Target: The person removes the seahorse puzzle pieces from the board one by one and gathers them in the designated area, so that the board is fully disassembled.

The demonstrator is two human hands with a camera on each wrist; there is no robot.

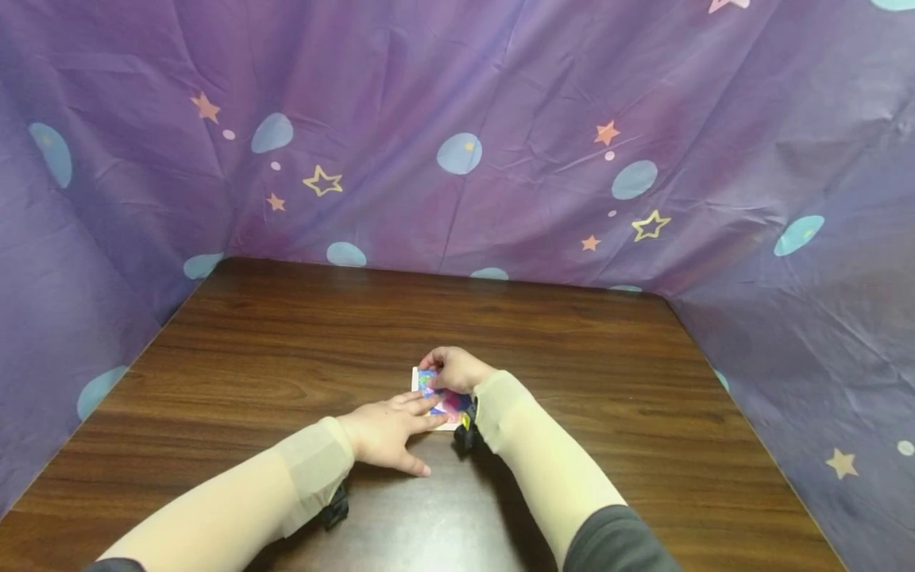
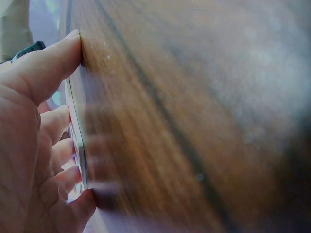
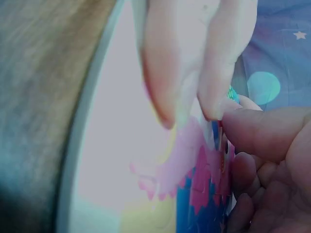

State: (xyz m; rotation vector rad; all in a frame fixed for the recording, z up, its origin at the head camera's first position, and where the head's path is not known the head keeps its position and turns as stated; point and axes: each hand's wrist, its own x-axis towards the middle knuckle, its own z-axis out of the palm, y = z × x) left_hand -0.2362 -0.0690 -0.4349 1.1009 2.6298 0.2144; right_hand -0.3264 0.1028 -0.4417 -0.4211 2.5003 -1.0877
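Observation:
A small jigsaw puzzle (image 1: 452,410) with a white border and a blue, pink and yellow picture lies on the table, mostly covered by both hands. My left hand (image 1: 386,433) spreads its straight fingers over the puzzle's near left part, and its thumb points out over the wood. At the far side my right hand (image 1: 461,370) bends its fingers and thumb down onto the picture; I cannot tell whether a piece is pinched there. Up close in the right wrist view, the right thumb (image 3: 267,131) meets a left fingertip above the jagged pink shapes (image 3: 192,167).
Brown wood-grain table (image 1: 300,334) surrounds the puzzle. A purple curtain (image 1: 400,95) with stars and blue ovals hangs behind it and along both sides. Each wrist wears a pale sleeve (image 1: 550,453) and a small black device (image 1: 466,438).

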